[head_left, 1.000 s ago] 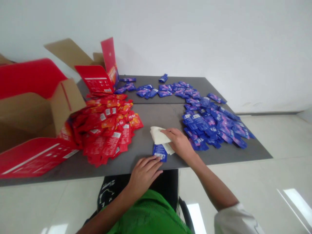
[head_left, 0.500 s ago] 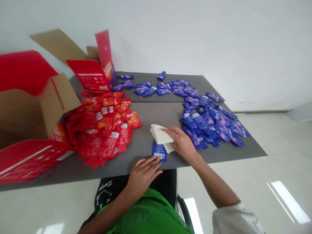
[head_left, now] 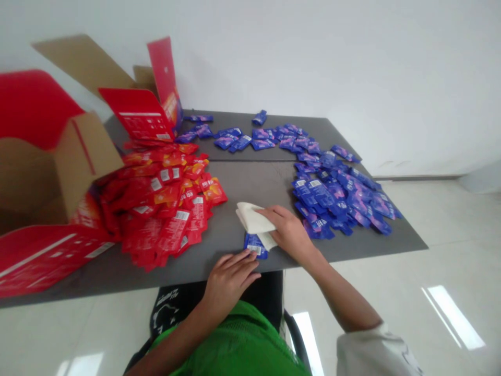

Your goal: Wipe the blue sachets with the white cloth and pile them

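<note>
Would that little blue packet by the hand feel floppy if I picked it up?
Probably, and light: the blue packet looks thin. Its shiny wrapper may slip a little. Packets in the blue pile lie flat, so it likely won't roll.

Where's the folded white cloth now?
In the head view, the folded white cloth lies on the grey table under the right hand, above a blue sachet, between the red pile and blue pile.

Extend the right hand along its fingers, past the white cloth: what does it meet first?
Likely the red sachet pile, beyond the folded white cloth under the right hand. Exactly where the line lands is hard to judge from this view.
</note>
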Demonstrator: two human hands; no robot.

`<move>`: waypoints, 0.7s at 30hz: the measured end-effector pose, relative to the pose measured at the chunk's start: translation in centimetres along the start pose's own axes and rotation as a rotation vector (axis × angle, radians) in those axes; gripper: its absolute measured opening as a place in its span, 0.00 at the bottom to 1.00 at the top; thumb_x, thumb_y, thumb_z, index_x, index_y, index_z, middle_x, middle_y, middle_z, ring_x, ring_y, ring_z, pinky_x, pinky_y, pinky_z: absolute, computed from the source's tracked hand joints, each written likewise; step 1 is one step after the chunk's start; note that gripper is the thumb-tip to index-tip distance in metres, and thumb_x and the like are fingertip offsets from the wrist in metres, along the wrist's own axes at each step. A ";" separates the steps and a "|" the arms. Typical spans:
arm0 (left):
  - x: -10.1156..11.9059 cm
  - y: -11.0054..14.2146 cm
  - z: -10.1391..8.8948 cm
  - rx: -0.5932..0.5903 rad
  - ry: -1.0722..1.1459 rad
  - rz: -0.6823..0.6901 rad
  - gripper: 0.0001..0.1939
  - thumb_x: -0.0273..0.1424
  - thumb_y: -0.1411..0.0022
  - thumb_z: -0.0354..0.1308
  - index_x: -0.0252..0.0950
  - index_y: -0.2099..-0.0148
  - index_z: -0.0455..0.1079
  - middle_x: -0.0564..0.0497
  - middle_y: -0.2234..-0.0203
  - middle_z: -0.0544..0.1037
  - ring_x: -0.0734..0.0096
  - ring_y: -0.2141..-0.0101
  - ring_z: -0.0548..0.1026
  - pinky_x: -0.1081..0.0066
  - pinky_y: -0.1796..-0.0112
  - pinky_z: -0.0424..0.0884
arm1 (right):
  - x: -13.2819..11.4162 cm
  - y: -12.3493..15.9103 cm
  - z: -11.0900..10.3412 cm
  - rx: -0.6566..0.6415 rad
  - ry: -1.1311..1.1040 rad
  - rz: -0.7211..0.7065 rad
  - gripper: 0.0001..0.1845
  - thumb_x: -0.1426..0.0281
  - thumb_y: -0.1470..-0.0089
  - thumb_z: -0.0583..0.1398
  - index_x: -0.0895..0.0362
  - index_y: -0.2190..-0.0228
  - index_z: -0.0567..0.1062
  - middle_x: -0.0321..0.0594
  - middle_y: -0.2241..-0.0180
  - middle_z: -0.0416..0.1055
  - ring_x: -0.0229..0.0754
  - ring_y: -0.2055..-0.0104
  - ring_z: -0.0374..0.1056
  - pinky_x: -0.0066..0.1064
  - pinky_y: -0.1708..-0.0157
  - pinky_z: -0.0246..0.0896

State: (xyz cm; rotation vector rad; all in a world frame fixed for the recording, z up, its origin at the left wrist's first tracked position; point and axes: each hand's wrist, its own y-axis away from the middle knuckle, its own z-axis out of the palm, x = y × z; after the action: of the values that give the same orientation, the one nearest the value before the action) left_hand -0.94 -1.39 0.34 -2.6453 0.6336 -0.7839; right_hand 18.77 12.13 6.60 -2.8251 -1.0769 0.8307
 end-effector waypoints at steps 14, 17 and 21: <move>0.0 0.0 0.0 -0.018 0.020 -0.010 0.11 0.36 0.26 0.57 0.40 0.49 0.78 0.48 0.49 0.83 0.60 0.46 0.80 0.60 0.48 0.72 | 1.0 -1.2 -0.2 0.067 -0.026 0.047 0.31 0.86 0.46 0.57 0.56 0.43 0.74 0.47 0.49 0.75 0.51 0.46 0.71 0.40 0.44 0.67; -0.1 0.3 0.0 -0.034 -0.003 -0.030 0.11 0.38 0.27 0.59 0.40 0.51 0.80 0.48 0.56 0.85 0.58 0.53 0.83 0.59 0.50 0.73 | -1.6 1.8 0.1 0.012 -0.116 -0.064 0.28 0.83 0.43 0.58 0.53 0.43 0.73 0.45 0.48 0.76 0.49 0.46 0.71 0.38 0.44 0.68; -0.1 0.2 -0.1 -0.031 -0.025 -0.037 0.10 0.38 0.29 0.61 0.40 0.56 0.80 0.49 0.63 0.86 0.60 0.61 0.84 0.59 0.53 0.73 | -1.9 2.7 2.1 -0.164 -0.112 -0.060 0.26 0.81 0.42 0.60 0.53 0.44 0.76 0.45 0.47 0.76 0.47 0.47 0.74 0.35 0.47 0.71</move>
State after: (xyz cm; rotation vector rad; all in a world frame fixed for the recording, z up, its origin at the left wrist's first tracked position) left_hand -1.19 -1.50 0.31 -2.6979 0.5960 -0.7558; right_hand 18.24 8.53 5.22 -2.8900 -1.2960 0.9466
